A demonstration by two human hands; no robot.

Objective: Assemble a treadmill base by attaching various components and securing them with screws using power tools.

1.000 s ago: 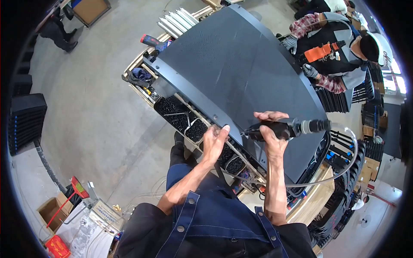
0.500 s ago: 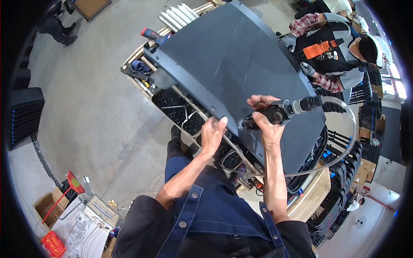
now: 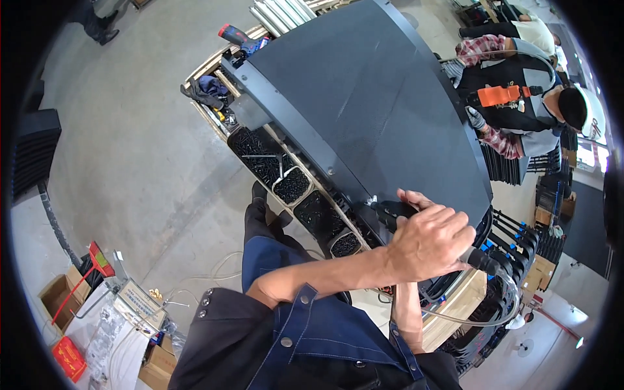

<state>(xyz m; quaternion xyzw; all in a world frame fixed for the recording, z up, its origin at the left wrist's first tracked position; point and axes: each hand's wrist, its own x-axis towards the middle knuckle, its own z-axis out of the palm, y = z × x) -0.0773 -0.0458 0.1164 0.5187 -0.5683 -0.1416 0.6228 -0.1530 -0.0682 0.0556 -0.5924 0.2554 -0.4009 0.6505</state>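
A large dark grey panel (image 3: 364,97) lies flat on a wooden workbench. At its near edge my left hand (image 3: 432,244) reaches across and closes over a black air screwdriver (image 3: 389,210), whose tip points at the panel's rim. My right hand (image 3: 416,197) is mostly hidden under the left; only fingertips show around the tool, with its forearm coming up from below. The tool's hose (image 3: 500,305) loops off its rear end to the right.
Trays of black screws (image 3: 260,156) line the bench front under the panel. A red-and-blue cordless drill (image 3: 237,36) lies at the far corner. Another person (image 3: 520,104) works at the panel's right side. Cardboard boxes (image 3: 55,292) stand lower left, black parts (image 3: 513,240) lie right.
My left hand has left the panel's front edge and moved right, onto the screwdriver and my right hand. The tool has swung down toward the panel's rim.
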